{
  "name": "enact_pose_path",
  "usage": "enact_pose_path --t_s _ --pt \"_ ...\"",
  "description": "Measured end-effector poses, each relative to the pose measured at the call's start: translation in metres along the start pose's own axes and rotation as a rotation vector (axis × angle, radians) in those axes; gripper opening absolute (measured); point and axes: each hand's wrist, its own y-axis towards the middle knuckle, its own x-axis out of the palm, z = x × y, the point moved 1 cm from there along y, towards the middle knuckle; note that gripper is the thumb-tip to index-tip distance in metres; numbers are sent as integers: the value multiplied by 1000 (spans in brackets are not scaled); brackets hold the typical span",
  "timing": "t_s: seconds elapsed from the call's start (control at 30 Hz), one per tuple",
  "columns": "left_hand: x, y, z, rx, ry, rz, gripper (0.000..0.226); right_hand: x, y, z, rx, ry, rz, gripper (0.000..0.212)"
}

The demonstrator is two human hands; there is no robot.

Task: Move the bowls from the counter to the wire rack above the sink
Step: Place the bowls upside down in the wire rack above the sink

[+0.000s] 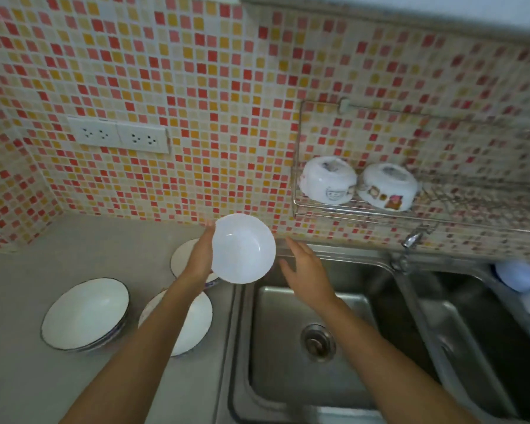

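Mosaic tiles in red, orange and cream cover the wall [196,87] behind a pale grey counter [22,362] that meets a steel double sink [288,377] on the right. From the hands outward: the left hand [201,258] grips a plain white bowl [243,248] by its left rim, holding it tilted with its hollow facing the camera, in the air above the seam where counter and sink meet. The right hand [306,267] is spread with its fingers loose and holds nothing; it hovers just beside the bowl's right edge, over the back rim of the left basin, not touching the bowl. Under and behind the left forearm three bowls remain on the counter: a dark-rimmed bowl [84,315] to the far left, which seems to sit on others, a second bowl [193,325] partly hidden by the arm, and a third bowl [182,258] nearer the wall. Up and to the right, the wire rack [380,214] hangs on the wall above the sink, carrying two patterned bowls [329,180] [387,186] upside down at its left end, side by side; the rack's wire floor to their right is free. A tap [413,238] juts out just beneath the rack's front edge.
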Motion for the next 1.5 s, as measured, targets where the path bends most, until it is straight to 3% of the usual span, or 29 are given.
enact_pose_path --t_s 0.43,0.57,0.7,1.0,1.23,1.5 --pt "108 -55 -4 171 -140 -64 43 -141 -24 66 -180 -129 449 51" --pt "149 -73 13 250 -92 -69 19 -174 -7 96 -73 -210 446 57" --pt "188 -82 36 335 60 -48 15 -192 9 131 -7 -337 368 61" --pt "257 -61 71 577 390 -14 60 -189 16 168 -31 -537 382 65" --pt "312 -43 95 757 502 -60 74 -181 18 173 -72 -504 515 58" --pt "355 12 82 1090 942 -123 83 -179 28 193 -259 -548 687 45"
